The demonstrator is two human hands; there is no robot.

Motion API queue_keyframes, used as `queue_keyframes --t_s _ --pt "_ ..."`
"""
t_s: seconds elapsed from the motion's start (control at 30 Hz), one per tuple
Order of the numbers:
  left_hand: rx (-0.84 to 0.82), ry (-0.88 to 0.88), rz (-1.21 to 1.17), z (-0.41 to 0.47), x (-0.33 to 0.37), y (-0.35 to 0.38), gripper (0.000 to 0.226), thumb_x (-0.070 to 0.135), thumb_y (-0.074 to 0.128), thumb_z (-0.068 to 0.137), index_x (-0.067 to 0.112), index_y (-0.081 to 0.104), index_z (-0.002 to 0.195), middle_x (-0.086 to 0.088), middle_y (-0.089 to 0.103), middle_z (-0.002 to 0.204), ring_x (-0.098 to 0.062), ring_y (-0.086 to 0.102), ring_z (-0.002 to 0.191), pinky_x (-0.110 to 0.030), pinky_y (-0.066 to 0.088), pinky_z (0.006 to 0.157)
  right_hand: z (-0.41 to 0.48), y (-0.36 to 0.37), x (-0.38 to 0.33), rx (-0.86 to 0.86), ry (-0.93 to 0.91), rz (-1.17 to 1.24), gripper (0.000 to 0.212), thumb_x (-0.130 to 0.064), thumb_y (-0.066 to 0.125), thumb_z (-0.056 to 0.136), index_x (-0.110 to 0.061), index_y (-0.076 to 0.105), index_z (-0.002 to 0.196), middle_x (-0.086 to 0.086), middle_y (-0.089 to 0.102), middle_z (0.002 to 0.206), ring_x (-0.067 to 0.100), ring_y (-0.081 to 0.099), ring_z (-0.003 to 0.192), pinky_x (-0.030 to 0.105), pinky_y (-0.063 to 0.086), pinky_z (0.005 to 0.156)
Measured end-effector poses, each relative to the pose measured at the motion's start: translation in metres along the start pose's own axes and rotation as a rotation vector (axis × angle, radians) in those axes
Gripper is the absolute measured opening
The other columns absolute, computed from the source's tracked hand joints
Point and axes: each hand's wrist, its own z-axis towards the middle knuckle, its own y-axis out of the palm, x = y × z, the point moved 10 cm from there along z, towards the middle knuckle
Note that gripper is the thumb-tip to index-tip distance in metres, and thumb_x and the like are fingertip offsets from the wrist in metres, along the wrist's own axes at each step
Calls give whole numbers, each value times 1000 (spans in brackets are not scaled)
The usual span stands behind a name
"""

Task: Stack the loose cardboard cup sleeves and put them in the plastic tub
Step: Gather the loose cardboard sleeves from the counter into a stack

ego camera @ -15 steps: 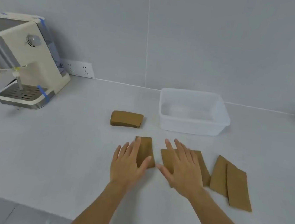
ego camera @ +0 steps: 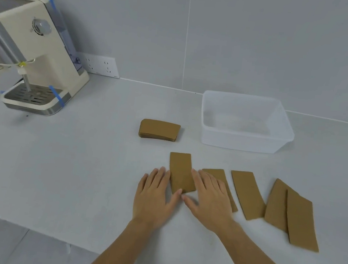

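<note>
Since the earlier frame, both hands have slid off the sleeves they covered, so a third loose sleeve between them and the far pair is now uncovered. At far left, a cream espresso machine with blue tape stands on the white counter, a wall socket behind it. Nearer the middle lies a neat stack of sleeves, flat and apart from everything. In front of it, the left hand rests flat, fingers spread and gripping nothing, its thumb tip touching the near edge of the leftmost loose sleeve. The right hand, also open and flat, lies on the second sleeve, its fingers against the first sleeve's right edge. Next comes a third sleeve, lying alone, then two overlapping sleeves at far right. The clear plastic tub sits behind these, upright and holding no sleeves.
</note>
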Motion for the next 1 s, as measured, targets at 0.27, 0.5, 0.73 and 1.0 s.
queue_keyframes --t_s 0.27,0.5,0.73,1.0 --pt "14 -9 -56 0 -3 -1 101 76 -14 73 21 29 145 2 29 155 -13 17 145 -28 -2 116 12 9 -15 -39 25 13 60 -49 42 72 -10 60 115 6 69 107 22 66 98 36 53 83" --pt "-2 -3 -48 1 -1 1 102 75 -16 72 20 28 146 1 27 156 -14 15 145 -29 -4 115 11 17 -23 -42 70 -76 49 -43 68 66 -11 63 102 12 70 103 26 66 97 38 54 81" --pt "-9 -36 -120 3 -5 -4 110 80 -19 65 23 32 144 5 28 155 -10 16 145 -23 -5 113 17 4 -20 -55 171 45 45 -26 69 70 -6 58 108 10 65 108 25 63 99 36 50 84" --pt "-58 -462 -1122 20 -25 -19 28 46 47 91 30 60 110 4 59 125 -14 52 116 -29 40 97 27 -6 7 -228 521 705 57 -21 65 72 -18 40 124 3 49 118 20 48 108 36 43 93"
